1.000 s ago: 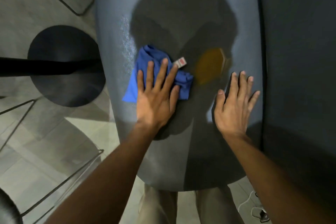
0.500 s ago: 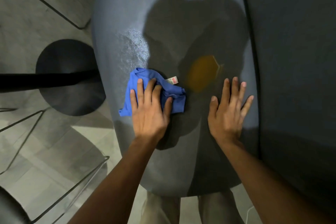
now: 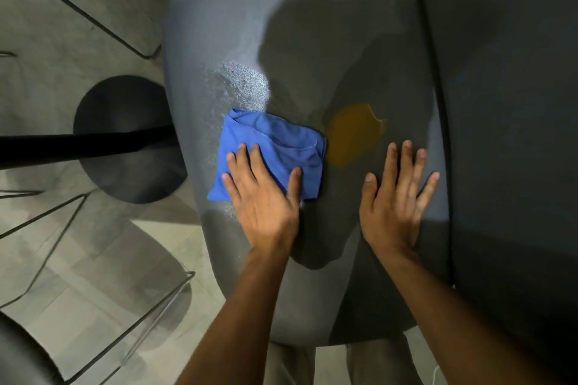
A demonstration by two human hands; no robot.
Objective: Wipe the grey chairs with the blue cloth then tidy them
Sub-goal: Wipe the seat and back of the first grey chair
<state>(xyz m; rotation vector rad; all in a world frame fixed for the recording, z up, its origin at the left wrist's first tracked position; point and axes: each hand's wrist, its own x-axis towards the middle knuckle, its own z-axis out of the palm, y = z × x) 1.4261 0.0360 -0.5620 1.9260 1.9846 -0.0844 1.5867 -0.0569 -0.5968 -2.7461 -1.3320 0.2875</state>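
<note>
Head: left hand [image 3: 266, 197] presses blue cloth [image 3: 272, 147] (no label visible).

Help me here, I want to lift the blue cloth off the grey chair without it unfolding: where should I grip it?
Probably pinch the blue cloth at its far right corner, beside the yellow patch, coming from above. The layers look stacked there and that corner is bare, while the left hand presses flat on the near part. The right hand rests flat on the grey chair close by.

Dim; hard overhead shadows; wide-angle edge distortion.
</note>
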